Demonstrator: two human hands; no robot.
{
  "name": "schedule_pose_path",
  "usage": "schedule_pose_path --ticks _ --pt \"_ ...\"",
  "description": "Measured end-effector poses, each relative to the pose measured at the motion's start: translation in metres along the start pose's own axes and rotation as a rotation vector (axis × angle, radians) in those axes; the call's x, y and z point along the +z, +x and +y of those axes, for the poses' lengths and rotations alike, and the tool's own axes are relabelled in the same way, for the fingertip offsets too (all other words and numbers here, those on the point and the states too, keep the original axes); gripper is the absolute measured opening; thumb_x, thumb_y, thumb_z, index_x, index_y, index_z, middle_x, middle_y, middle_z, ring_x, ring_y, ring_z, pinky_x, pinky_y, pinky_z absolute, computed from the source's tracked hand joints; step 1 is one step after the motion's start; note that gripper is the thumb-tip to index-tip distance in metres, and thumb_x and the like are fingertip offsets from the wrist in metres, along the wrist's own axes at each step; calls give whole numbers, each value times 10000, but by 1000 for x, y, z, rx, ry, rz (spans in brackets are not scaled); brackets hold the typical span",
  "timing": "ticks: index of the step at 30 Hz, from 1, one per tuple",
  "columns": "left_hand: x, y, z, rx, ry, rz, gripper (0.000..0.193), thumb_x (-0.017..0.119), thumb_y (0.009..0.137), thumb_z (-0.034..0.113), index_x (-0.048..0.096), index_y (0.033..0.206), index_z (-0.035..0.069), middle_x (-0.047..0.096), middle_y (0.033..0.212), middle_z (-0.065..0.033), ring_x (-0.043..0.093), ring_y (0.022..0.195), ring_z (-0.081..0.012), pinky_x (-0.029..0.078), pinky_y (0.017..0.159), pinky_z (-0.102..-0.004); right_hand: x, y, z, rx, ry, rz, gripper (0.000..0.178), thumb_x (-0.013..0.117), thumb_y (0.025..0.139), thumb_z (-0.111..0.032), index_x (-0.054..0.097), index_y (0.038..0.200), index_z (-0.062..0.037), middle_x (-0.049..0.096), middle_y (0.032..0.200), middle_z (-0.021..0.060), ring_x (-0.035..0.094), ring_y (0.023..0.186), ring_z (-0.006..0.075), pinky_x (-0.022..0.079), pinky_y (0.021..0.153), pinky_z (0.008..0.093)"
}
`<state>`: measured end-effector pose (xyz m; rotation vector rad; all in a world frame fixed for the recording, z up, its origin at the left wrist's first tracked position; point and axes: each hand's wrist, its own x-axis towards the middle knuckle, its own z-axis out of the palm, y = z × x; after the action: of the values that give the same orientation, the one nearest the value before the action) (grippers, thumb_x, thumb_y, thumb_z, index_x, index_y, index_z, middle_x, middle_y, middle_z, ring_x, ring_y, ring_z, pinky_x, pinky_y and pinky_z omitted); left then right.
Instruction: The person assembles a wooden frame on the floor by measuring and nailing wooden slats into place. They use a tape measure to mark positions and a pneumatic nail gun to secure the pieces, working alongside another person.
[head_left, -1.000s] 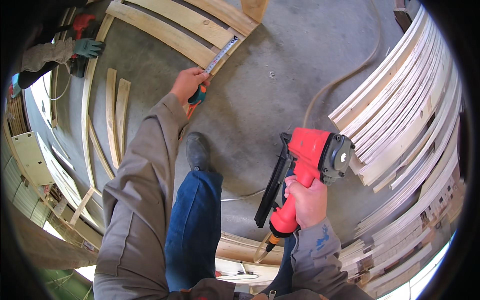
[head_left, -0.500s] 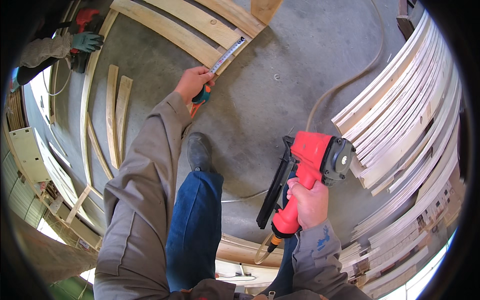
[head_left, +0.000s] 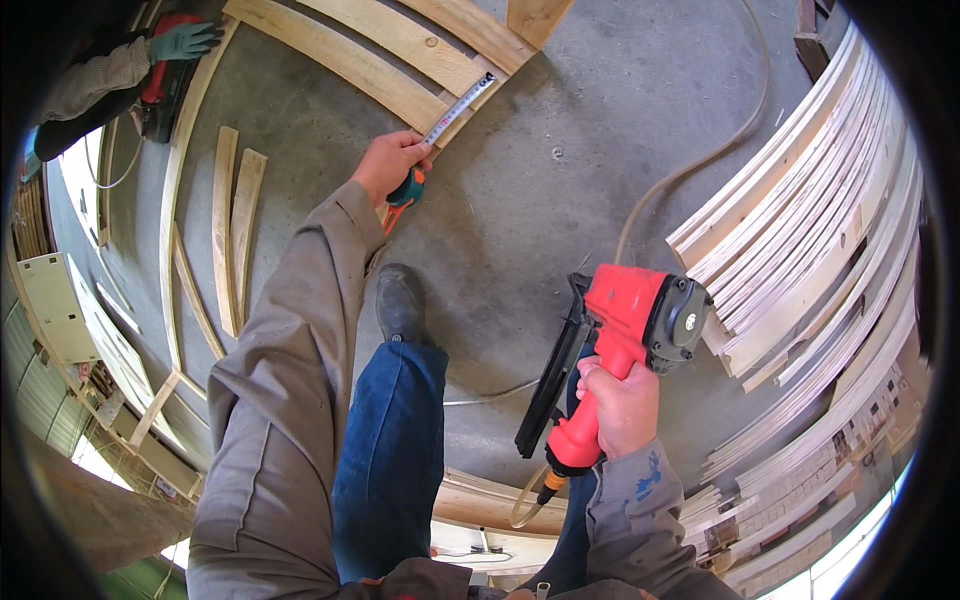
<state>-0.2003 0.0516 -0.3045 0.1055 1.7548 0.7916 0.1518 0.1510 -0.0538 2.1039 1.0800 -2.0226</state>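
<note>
Tape measure (head_left: 407, 187), teal-cased with orange trim, sits in the left hand (head_left: 390, 163), whose fingers are clamped on it. Ahead and to the right of those fingers, its pale printed blade (head_left: 460, 108) runs along the end of a slatted wooden frame (head_left: 340, 58); whether the blade touches the wood, I cannot tell. Knotted slats with gaps between them stretch away beyond the same fingers. The right hand (head_left: 628, 408) has its fingers wrapped around the grip of a red pneumatic nailer (head_left: 620, 300), its black magazine left of the knuckles. Concrete floor (head_left: 510, 210) spreads between the two hands' fingers, bounded right of the nailer by stacked boards (head_left: 790, 220); a pale hose (head_left: 690, 165) curves across it. The left arm reaches forward, nearly straight; the right stays nearer the body, wrist upright.
</note>
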Motion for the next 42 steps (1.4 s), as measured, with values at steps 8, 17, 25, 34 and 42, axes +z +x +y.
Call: schedule_pose_path --ticks 8,17,25,34,42 --pt "-2 6 -6 43 8 7 172 630 988 176 705 1004 21 693 803 -39 590 681 -106 485 627 -280 -1 2 2 52 17 -6 468 614 833 57 548 1293 0 649 893 84 597 695 145 513 645 311" --pt "-2 1 -2 4 -3 -12 193 607 1013 204 705 1025 39 680 831 -10 549 723 -77 458 642 -258 2 1 0 59 4 -8 420 617 833 47 586 1250 2 655 893 77 596 696 134 507 648 298" --pt "-2 2 -3 4 -8 -19 188 608 1012 203 703 1024 41 678 826 -10 551 716 -80 460 647 -259 0 2 5 44 16 -19 438 607 844 60 563 1277 5 651 921 85 599 709 136 506 644 296" --pt "-1 -1 -1 3 -30 -21 184 609 1009 204 703 1009 45 675 815 -9 553 715 -78 461 648 -260 0 4 4 60 -10 -27 462 608 841 59 550 1295 -2 648 910 83 598 703 137 504 638 299" --pt "-3 0 -3 22 -17 -21 184 610 1007 204 705 987 47 674 803 -5 555 713 -77 457 648 -256 2 1 4 25 -36 -14 213 631 869 -3 646 1078 34 678 910 91 629 708 140 534 636 294"
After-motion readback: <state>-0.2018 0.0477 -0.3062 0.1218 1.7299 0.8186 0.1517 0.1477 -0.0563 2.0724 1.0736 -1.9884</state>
